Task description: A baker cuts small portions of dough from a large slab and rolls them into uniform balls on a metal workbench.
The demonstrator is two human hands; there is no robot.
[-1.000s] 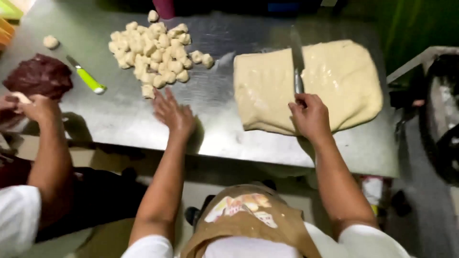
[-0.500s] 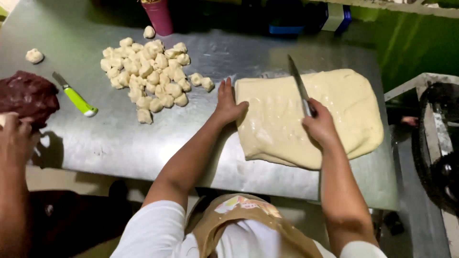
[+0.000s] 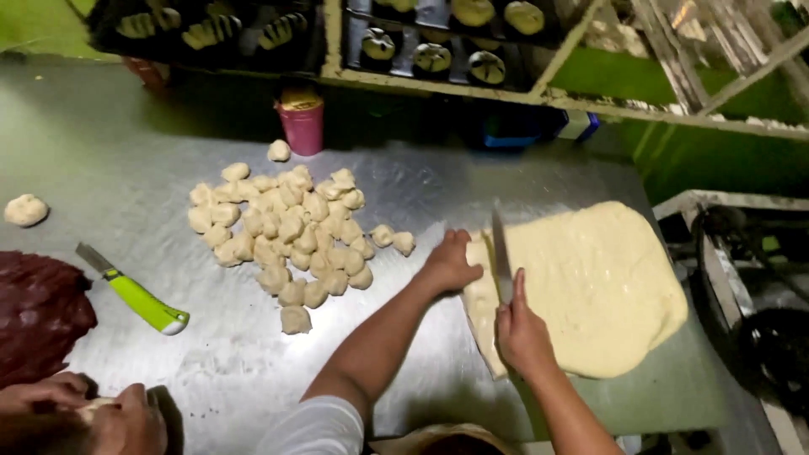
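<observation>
A large flat slab of pale dough [image 3: 590,286] lies on the steel table [image 3: 126,168] at the right. My right hand [image 3: 521,330] grips a long knife [image 3: 500,253], its blade upright near the slab's left edge. My left hand [image 3: 449,263] rests at that left edge, fingers touching the dough beside the blade. To the left of my hands sits a heap of several small cut dough pieces [image 3: 286,232].
A green-handled knife [image 3: 135,291] lies at the left, near a dark brown dough mass [image 3: 38,316]. Another person's hands [image 3: 93,413] work at the bottom left. A pink cup [image 3: 302,122] stands at the back under a shelf of trays. A lone dough piece [image 3: 25,210] is far left.
My view has shifted closer and leftward. My left hand went from the table's front to the slab's left edge. The knife moved from the slab's middle to its left side.
</observation>
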